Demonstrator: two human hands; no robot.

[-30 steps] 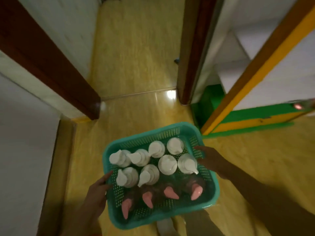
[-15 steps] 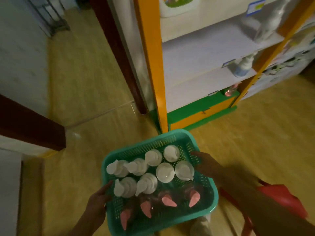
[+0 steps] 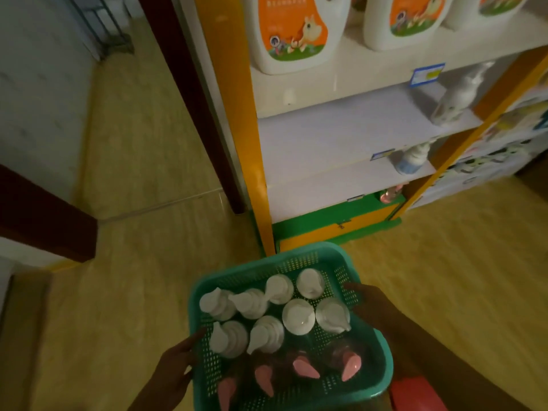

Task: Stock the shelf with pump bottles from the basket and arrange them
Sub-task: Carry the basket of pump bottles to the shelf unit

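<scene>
Shelf (image 3: 341, 129) now nearer, basket (image 3: 267, 262) bottles (image 3: 298, 317) upright, pumps up

Plastic nearly everywhere, under dim light.
The teal basket (image 3: 367, 324) is perforated plastic; the pump bottles (image 3: 298, 316) have smooth white and pink plastic heads; the white shelf (image 3: 335, 129) looks matt; the floor (image 3: 142, 292) shines faintly.

The basket (image 3: 299, 256) sits directly before the shelf (image 3: 341, 134); pump bottles (image 3: 298, 315) stand inside the basket.
</scene>
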